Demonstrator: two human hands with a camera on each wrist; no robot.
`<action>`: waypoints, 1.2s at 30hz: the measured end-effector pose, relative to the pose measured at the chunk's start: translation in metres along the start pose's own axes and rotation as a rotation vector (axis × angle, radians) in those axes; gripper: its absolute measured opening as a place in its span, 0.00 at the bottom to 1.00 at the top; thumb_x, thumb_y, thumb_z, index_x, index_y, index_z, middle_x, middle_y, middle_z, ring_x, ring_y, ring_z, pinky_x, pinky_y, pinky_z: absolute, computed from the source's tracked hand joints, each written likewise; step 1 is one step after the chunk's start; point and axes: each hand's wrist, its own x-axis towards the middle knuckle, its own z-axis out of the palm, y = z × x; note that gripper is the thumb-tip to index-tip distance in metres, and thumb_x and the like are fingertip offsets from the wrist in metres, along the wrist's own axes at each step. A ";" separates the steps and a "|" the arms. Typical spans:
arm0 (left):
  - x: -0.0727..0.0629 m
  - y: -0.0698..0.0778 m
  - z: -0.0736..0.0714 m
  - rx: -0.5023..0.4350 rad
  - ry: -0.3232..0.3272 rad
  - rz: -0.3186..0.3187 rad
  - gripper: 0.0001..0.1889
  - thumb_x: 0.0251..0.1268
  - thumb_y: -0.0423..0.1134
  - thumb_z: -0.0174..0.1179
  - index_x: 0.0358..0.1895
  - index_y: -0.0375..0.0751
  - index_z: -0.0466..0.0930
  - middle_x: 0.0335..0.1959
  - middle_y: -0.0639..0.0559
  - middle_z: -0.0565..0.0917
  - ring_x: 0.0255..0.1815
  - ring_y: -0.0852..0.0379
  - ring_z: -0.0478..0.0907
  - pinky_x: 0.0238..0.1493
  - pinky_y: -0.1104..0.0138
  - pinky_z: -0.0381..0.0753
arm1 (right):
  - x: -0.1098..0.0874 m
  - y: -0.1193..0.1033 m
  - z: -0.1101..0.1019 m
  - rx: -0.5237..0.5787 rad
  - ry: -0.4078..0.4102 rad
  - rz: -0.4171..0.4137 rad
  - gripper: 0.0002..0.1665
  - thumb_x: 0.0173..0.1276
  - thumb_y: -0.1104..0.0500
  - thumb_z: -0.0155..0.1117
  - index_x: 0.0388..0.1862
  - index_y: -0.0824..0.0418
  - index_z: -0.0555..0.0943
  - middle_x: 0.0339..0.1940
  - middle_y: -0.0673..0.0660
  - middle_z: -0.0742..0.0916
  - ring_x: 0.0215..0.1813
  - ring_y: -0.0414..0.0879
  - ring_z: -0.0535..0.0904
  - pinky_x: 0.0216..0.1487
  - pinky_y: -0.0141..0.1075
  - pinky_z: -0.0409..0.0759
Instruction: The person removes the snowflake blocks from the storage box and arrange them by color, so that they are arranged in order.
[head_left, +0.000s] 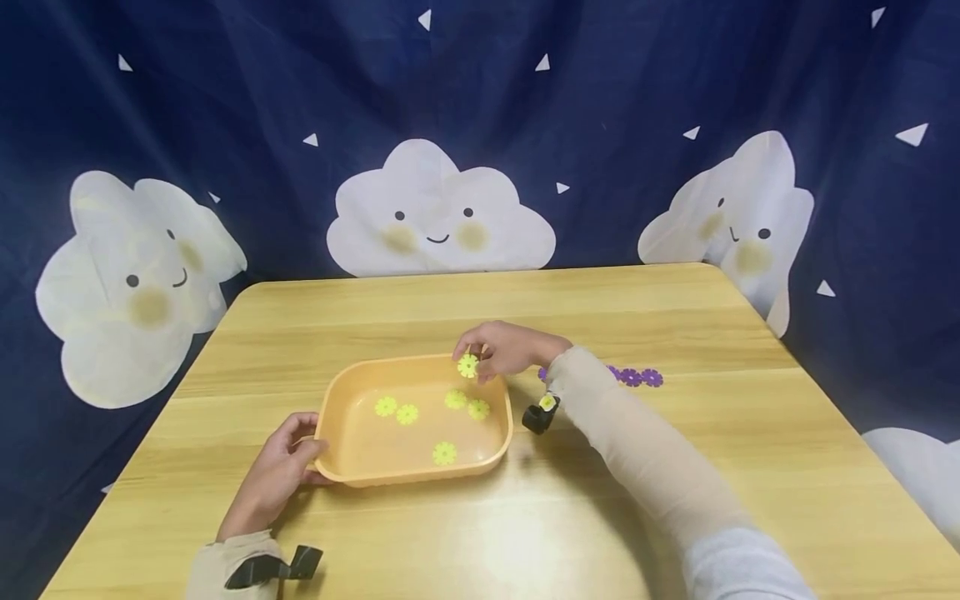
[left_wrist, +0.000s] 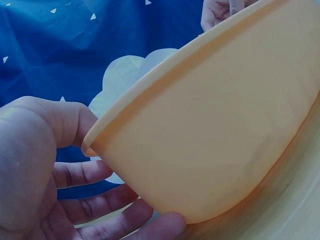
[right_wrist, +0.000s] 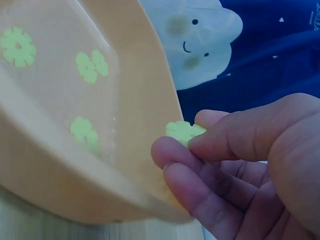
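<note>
Left of centre on the table stands an orange plastic basin (head_left: 420, 479). My left hand (head_left: 281, 471) grips its left end, thumb over the rim and fingers against the outer wall, as the left wrist view shows. Over the basin's far right corner, my right hand (head_left: 506, 348) pinches a yellow flower-shaped plastic disc (head_left: 468, 366) between thumb and fingers. Its notched edge shows in the right wrist view, partly covered by the fingertips. Several more yellow discs (head_left: 444, 453) lie scattered flat on the basin floor.
Purple flower-shaped discs (head_left: 631, 377) form a row on the table right of the basin, partly hidden behind my right forearm. A black wrist mount (head_left: 537, 418) hangs by my right wrist. Behind the wooden table (head_left: 480, 304) hangs a dark blue cloth (head_left: 622, 83) with clouds.
</note>
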 end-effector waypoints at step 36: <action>-0.005 0.001 -0.001 -0.029 0.016 -0.005 0.18 0.68 0.29 0.50 0.59 0.29 0.63 0.56 0.30 0.68 0.38 0.45 0.79 0.33 0.54 0.87 | -0.071 0.043 -0.012 0.115 0.204 -0.004 0.21 0.58 0.75 0.62 0.52 0.67 0.78 0.33 0.59 0.80 0.34 0.53 0.83 0.37 0.46 0.85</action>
